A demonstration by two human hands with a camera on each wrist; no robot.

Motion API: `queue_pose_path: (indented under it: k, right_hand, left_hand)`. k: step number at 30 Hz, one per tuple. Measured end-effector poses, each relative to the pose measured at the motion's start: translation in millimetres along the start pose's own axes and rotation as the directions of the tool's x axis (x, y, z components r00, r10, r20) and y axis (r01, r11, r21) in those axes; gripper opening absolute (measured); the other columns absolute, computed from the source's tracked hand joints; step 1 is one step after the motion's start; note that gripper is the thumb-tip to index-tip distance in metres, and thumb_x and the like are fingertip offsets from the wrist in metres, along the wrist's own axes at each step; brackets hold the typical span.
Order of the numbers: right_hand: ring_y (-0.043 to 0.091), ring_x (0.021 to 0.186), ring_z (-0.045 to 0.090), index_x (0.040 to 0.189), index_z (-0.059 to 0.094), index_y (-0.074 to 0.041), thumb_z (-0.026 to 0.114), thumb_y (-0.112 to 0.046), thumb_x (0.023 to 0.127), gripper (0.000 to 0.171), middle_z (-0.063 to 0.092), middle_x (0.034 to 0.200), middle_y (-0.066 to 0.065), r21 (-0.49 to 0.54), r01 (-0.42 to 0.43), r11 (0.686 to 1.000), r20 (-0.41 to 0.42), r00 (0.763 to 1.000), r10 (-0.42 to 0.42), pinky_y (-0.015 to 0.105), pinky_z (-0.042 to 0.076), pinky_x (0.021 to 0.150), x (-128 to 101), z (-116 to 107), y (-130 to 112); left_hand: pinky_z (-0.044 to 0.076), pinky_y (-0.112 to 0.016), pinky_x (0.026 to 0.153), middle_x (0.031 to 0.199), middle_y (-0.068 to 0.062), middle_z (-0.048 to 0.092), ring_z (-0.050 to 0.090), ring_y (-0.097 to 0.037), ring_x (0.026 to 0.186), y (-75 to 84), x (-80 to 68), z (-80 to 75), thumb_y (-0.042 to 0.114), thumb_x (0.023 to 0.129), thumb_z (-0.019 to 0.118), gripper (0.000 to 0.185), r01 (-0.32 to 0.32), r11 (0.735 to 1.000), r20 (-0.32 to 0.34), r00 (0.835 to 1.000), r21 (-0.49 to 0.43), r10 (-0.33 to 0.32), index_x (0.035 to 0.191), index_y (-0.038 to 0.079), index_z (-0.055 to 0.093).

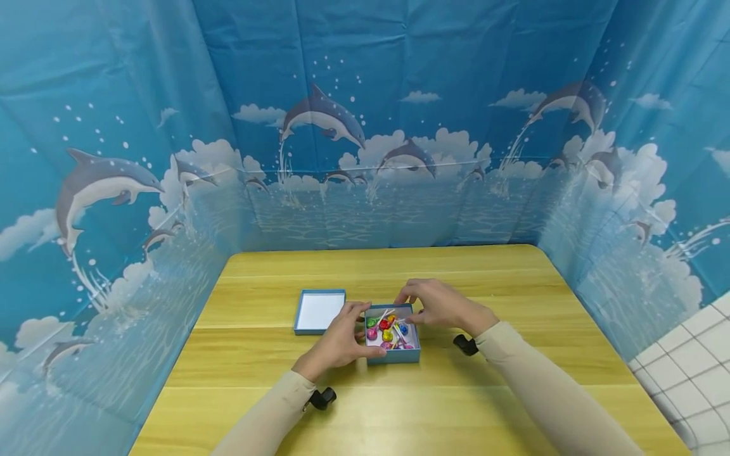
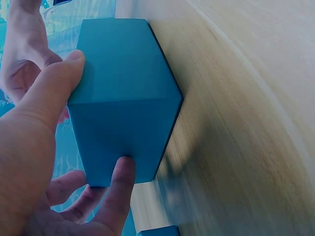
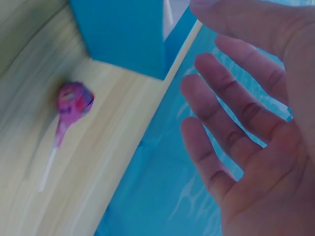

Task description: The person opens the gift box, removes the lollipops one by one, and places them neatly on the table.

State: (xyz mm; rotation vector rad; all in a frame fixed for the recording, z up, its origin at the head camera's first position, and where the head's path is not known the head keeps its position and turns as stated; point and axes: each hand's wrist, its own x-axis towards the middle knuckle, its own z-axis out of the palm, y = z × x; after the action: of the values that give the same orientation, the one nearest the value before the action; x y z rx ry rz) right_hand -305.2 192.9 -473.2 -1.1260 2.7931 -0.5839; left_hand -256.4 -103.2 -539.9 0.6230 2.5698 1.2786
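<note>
A blue box (image 1: 393, 356) stands on the table with several colourful wrapped lollipops (image 1: 388, 334) inside, their white sticks pointing various ways. My left hand (image 1: 341, 342) grips the box at its left end. In the left wrist view the thumb lies at the rim and a fingertip presses the box's blue side (image 2: 123, 128). My right hand (image 1: 441, 305) hovers at the box's right edge, thumb near the rim. Its fingers are spread and relaxed around nothing in the right wrist view. A pink lollipop (image 3: 74, 104) lies on the table beside the box there; the head view hides it behind the right hand.
The box's lid (image 1: 320, 311), white inside with a blue rim, lies inside-up left of the box. The wooden table (image 1: 274, 272) meets a blue dolphin curtain (image 1: 353, 215) at its back and left. White tiles (image 1: 698, 339) show at the right.
</note>
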Motion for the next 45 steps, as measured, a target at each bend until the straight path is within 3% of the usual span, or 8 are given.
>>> queue_pose_path:
  k: [14,24,36,45]
  right_hand:
    - [0.028,0.111,0.082,0.133,0.085,-0.009,0.093,-0.012,0.101,0.033,0.083,0.131,0.008,0.063,0.106,0.992,0.144,0.983,-0.115,0.038,0.070,0.095,17.9,13.8,-22.2]
    - [0.006,0.100,0.082,0.116,0.088,-0.009,0.091,-0.002,0.101,0.017,0.086,0.114,0.005,0.161,0.095,0.982,0.228,0.965,-0.131,0.020,0.067,0.088,34.6,33.0,-18.2]
    - [0.003,0.095,0.080,0.112,0.088,-0.007,0.087,0.000,0.104,0.011,0.087,0.109,0.004,0.145,0.094,0.985,0.214,0.969,-0.124,0.021,0.068,0.087,37.9,34.5,-16.1]
    - [0.000,0.087,0.077,0.098,0.086,-0.014,0.088,-0.007,0.105,0.011,0.085,0.097,-0.005,0.123,0.108,0.987,0.165,0.978,-0.127,0.021,0.067,0.083,39.0,37.5,-12.7]
  left_hand:
    - [0.066,-0.035,0.114,0.175,-0.014,0.043,0.060,-0.035,0.156,-3.5,-1.3,2.8,0.042,0.095,0.100,0.111,0.005,1.000,0.018,1.000,-0.014,-0.004,0.182,0.009,0.038]
    - [0.065,-0.033,0.115,0.176,-0.014,0.041,0.059,-0.035,0.157,-2.6,0.3,0.8,0.040,0.098,0.099,0.109,-0.008,0.999,0.021,1.000,-0.032,0.009,0.182,0.009,0.037]
    - [0.065,-0.033,0.115,0.177,-0.016,0.042,0.060,-0.037,0.154,-4.6,0.1,-0.2,0.039,0.096,0.100,0.111,-0.018,1.000,0.003,1.000,-0.011,0.018,0.182,0.006,0.037]
    - [0.065,-0.036,0.116,0.177,-0.017,0.041,0.060,-0.039,0.156,-6.4,-0.4,-0.2,0.039,0.098,0.099,0.110,-0.027,0.999,0.009,1.000,-0.019,0.027,0.182,0.006,0.036]
